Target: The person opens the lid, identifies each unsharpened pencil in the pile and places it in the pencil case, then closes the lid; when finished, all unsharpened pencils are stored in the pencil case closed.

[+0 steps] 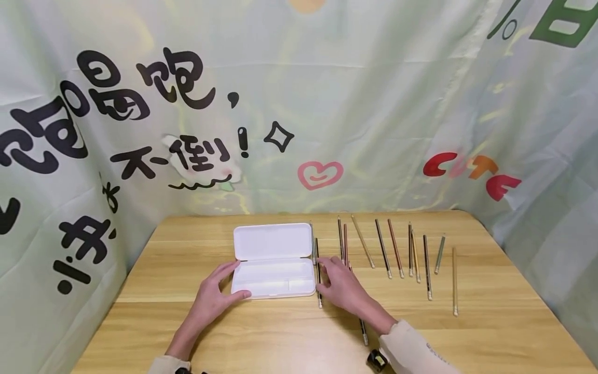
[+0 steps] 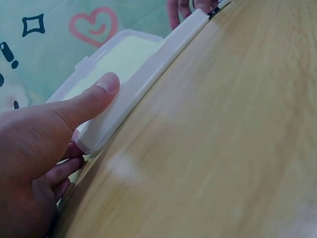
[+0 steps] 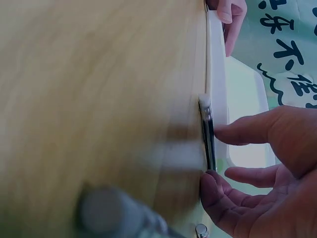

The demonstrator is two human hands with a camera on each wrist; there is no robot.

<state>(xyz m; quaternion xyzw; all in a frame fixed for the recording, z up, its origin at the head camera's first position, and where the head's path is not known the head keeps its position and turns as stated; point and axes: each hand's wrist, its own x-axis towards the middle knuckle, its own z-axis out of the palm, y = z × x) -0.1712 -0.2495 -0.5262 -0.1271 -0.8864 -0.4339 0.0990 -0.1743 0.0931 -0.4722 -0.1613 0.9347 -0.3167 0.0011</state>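
The white case lies on the wooden table, opened, its smooth lid leaning back; the base has rounded corners and low dividing walls. The left hand grips its left end. The right hand is at its right end, thumb and fingers bent beside a black pencil; whether they pinch it, I cannot tell. Only the head view shows the dividers and the other pencils spread to the right. The left wrist view shows better the left thumb upon the front edge. The right wrist view shows a round end, too blurred to make out. The right hand partly hides another dark pencil.
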